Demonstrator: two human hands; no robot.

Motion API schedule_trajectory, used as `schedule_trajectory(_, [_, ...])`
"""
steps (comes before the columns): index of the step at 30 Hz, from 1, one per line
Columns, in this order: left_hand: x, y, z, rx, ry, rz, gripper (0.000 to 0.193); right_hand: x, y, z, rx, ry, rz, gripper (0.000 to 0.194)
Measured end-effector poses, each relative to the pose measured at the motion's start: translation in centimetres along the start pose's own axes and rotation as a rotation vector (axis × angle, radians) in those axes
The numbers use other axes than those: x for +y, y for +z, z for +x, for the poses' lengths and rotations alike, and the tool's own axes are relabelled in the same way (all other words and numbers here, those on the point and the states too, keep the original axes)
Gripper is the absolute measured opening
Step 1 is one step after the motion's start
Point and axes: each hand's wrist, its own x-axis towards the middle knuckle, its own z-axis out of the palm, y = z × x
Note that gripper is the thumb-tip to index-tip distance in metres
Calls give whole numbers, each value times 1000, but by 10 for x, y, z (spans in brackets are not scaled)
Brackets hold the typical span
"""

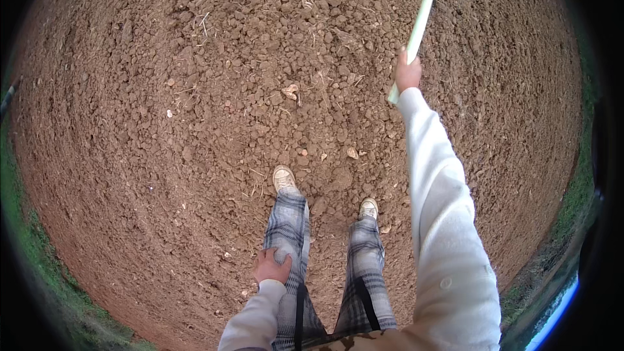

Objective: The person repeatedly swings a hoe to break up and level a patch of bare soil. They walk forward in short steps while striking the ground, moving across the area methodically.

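Note:
My right hand point(408, 72) is closed around a pale green-white pole point(422, 19), out ahead with the arm stretched. A short butt end of the pole sticks out behind the hand, and its far end turns brownish and runs out of view at the top. My left hand point(272, 266) rests on the left leg of my plaid trousers point(287, 219), around the knee, with its thumb and fingers apart. It holds nothing. Below both hands lies loose, cloddy brown soil point(234, 131).
My left shoe point(283, 178) and right shoe point(369, 208) stand on the soil. Pale stones point(290, 91) and dry stalks point(204, 24) lie scattered ahead. Grass borders the field at left point(44, 253) and right point(568, 204). A dark rod-like object point(9, 97) shows at the far left rim.

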Motion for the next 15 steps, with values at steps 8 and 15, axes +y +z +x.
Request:
schedule_trajectory(8, [4,6,3,-16,12,11,52,201,-97,-181,-354,264,-201,33])
schedule_trajectory(15, [3,5,9,-46,-11,-46,52,-36,-100,-70,-140,-285,450,28])
